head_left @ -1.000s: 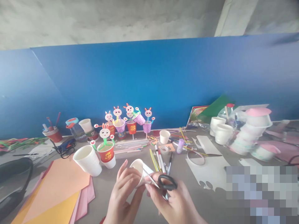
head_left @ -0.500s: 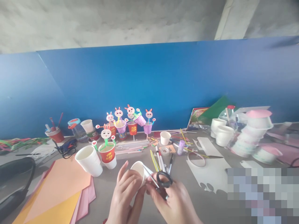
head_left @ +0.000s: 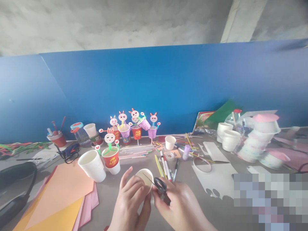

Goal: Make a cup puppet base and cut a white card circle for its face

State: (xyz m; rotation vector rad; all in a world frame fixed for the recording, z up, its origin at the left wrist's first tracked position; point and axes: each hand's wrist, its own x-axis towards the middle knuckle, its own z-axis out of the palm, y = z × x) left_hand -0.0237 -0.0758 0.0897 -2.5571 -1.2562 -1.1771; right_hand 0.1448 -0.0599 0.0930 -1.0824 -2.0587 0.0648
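My left hand [head_left: 133, 200] is closed around a white paper cup [head_left: 147, 175], its open mouth tipped up toward me. My right hand [head_left: 179, 202] grips a pair of scissors [head_left: 160, 185] by the black handles. The thin blades reach over the rim into the cup's mouth. My fingers hide the lower part of the cup. Just beyond my hands lie several markers [head_left: 166, 166] and a black pen [head_left: 176, 168]. To the left stands a red cup with a paper rabbit [head_left: 110, 157], next to a stack of white paper cups [head_left: 92, 166].
More rabbit cups [head_left: 138, 131] line the back by the blue panel [head_left: 168, 83]. Coloured paper sheets [head_left: 62, 189] lie at left. A tape roll [head_left: 169, 156], a purple glue stick [head_left: 186, 152] and cut white paper [head_left: 214, 176] lie right of centre. Stacked decorated cups [head_left: 261, 141] stand at far right.
The scissors have swung so that their blades point into the cup's mouth instead of lying outside across its side. The cup has turned slightly in my left hand.
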